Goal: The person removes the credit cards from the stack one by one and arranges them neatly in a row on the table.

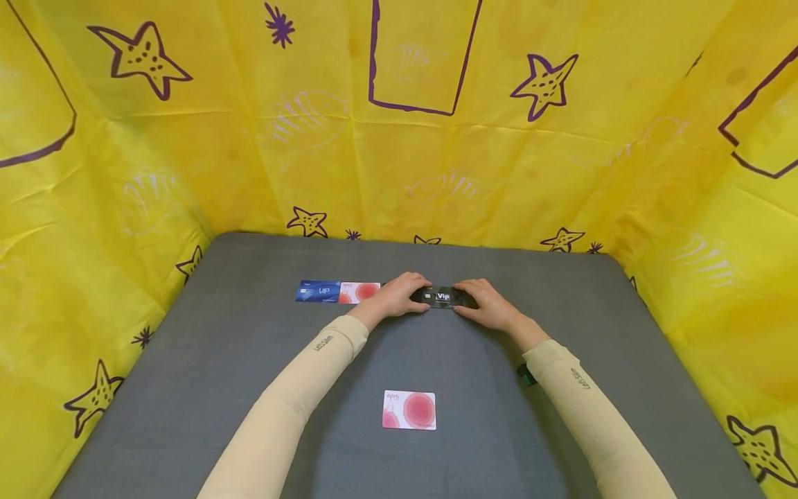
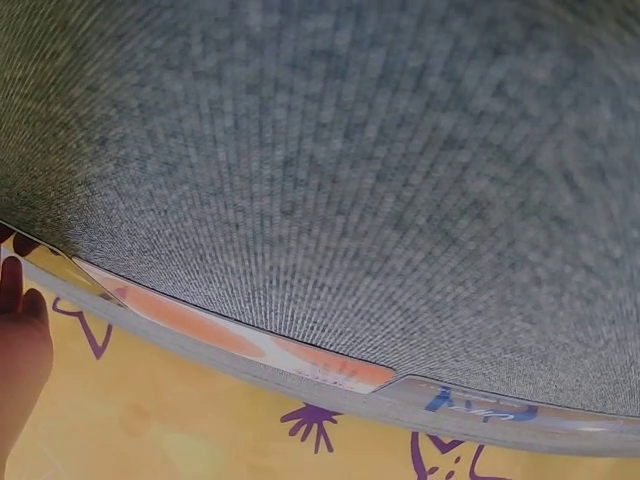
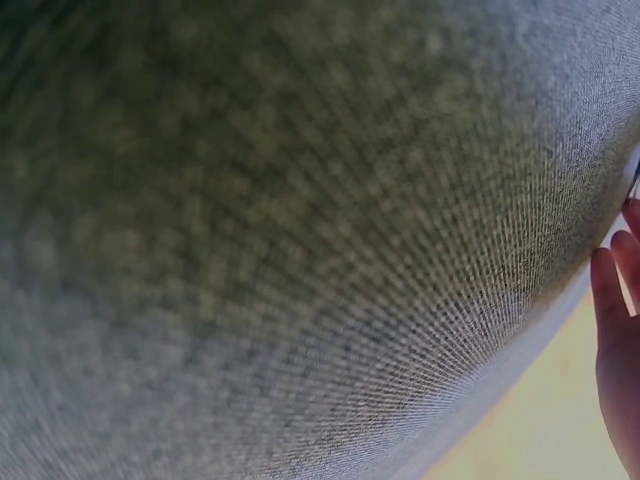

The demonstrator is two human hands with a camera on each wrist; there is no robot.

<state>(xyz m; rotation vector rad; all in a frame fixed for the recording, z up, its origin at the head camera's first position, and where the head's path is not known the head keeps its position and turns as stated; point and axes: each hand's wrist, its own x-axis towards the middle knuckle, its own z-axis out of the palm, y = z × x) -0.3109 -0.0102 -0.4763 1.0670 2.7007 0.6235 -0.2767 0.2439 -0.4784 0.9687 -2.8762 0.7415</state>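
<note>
A black card marked "Vip" [image 1: 443, 296] lies flat on the grey table mat [image 1: 249, 360], far of centre. My left hand [image 1: 404, 295] pinches its left end and my right hand [image 1: 483, 302] pinches its right end, fingers curled over the card's edges. Both arms wear cream sleeves. The left wrist view shows only my left fingertips [image 2: 20, 335] at the edge, and the right wrist view only my right fingertips [image 3: 618, 340]. The black card is out of sight in both wrist views.
A blue VIP card [image 1: 318, 291] and a white card with pink circles [image 1: 360, 292] lie side by side left of my hands, seen also as the pink card [image 2: 200, 325] and blue card [image 2: 480, 405]. Another pink-circle card [image 1: 409, 409] lies near me. Yellow star-printed sheeting [image 1: 399, 138] walls the table.
</note>
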